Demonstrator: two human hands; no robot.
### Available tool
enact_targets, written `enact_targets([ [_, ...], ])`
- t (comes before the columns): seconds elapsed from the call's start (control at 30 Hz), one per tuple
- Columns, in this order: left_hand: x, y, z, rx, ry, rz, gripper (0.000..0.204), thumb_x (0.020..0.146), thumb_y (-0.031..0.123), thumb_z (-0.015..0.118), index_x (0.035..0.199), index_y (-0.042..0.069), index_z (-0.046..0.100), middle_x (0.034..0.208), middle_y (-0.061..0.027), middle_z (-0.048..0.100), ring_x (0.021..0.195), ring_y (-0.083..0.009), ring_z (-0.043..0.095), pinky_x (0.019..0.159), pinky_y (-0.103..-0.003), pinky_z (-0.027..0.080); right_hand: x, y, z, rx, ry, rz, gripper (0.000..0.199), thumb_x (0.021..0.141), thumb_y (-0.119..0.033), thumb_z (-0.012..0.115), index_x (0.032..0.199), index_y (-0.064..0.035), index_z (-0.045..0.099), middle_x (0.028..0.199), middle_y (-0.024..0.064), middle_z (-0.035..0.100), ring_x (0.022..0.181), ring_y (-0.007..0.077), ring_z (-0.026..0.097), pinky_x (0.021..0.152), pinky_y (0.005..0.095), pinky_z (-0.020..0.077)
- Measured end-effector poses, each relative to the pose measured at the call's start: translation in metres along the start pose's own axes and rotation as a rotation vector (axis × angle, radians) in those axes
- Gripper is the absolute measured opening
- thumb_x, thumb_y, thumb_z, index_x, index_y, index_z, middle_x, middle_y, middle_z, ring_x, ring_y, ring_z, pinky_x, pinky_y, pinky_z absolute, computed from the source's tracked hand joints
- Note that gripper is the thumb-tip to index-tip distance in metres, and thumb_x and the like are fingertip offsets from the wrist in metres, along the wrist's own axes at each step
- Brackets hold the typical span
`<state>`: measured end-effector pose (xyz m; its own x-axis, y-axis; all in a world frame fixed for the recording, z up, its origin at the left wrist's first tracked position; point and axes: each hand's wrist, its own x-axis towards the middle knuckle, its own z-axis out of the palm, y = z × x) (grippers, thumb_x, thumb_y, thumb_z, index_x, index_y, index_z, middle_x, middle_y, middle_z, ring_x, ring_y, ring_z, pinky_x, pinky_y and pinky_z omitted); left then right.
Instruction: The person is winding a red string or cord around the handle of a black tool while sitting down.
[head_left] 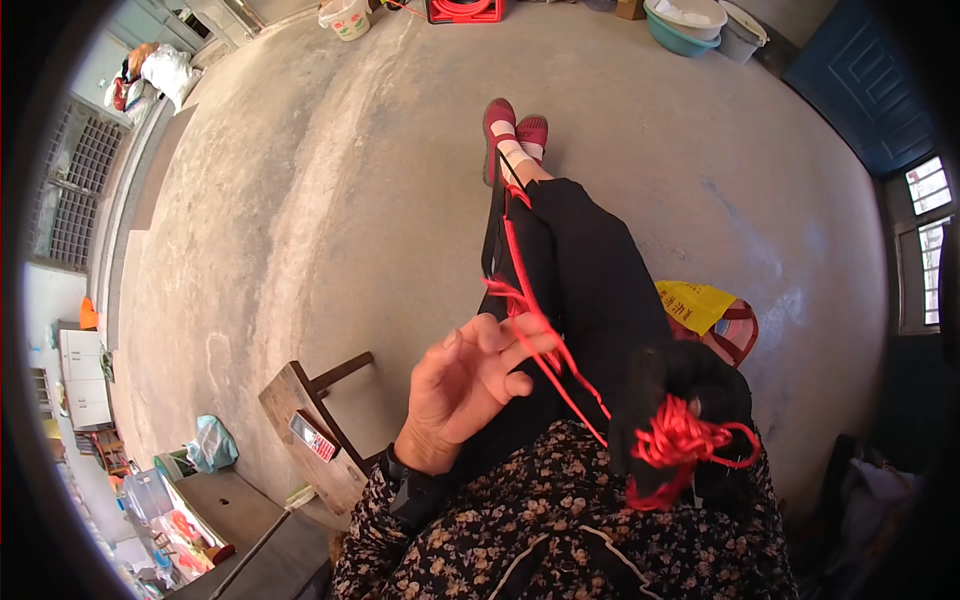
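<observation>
Red cord [513,243] runs taut from near my shoes up along my black-trousered legs, beside a black strap [493,230] that reaches toward one foot. Loose red strands stick out where the cord meets my bare left hand [465,375]. Its palm faces up and its thumb stands apart; the cord passes over and between its fingertips. From there, thin strands slant down to my right hand [655,385], which wears a black glove. That hand is closed on a looped bundle of red cord [688,440] in front of my flowered top; most of its fingers are hard to make out.
A wooden bench [300,400] at my left carries a red-and-white mobile phone [312,438]. By my right leg lies a yellow bag [695,303] on a reddish basket-like thing. Basins [685,35] and a patterned bucket [345,20] stand far off.
</observation>
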<state>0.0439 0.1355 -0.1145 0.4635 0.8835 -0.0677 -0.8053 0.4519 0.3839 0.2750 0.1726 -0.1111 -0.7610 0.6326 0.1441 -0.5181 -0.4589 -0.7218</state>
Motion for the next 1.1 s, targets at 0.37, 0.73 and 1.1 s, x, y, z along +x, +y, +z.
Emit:
enact_targets([
  [0.37, -0.096, 0.010, -0.056, 0.039, 0.527, -0.033, 0.027, 0.094, 0.031, 0.056, 0.099, 0.004, 0.055, 0.069, -0.0044, 0.050, 0.058, -0.0142, 0.045, 0.049, -0.026, 0.040, 0.078, 0.087, 0.005, -0.977, 0.532, 0.168, 0.037, 0.083, -0.032, 0.070, 0.104, -0.0015, 0.061, 0.082, 0.0088, 0.066, 0.071, 0.0207, 0.063, 0.067, 0.0338, 0.0507],
  [0.73, -0.132, 0.018, -0.056, 0.216, 0.348, -0.037, 0.027, 0.096, 0.026, 0.054, 0.084, 0.003, 0.055, 0.062, -0.0041, 0.049, 0.044, -0.0131, 0.046, 0.034, -0.023, 0.031, 0.082, 0.096, -0.046, -1.053, 0.611, 0.369, 0.041, 0.082, -0.034, 0.070, 0.102, 0.0006, 0.061, 0.083, 0.0136, 0.065, 0.076, 0.0245, 0.064, 0.071, 0.0361, 0.0504],
  [1.1, -0.014, 0.041, -0.076, 0.726, 0.412, 0.207, 0.041, 0.093, 0.016, 0.057, 0.132, 0.006, 0.050, 0.130, -0.0088, 0.054, 0.105, -0.0144, 0.057, 0.078, -0.027, 0.051, 0.111, 0.036, -0.009, -1.583, 0.695, 0.018, 0.031, 0.089, -0.016, 0.063, 0.116, -0.0020, 0.057, 0.090, 0.0078, 0.064, 0.085, 0.0177, 0.063, 0.075, 0.0314, 0.0500],
])
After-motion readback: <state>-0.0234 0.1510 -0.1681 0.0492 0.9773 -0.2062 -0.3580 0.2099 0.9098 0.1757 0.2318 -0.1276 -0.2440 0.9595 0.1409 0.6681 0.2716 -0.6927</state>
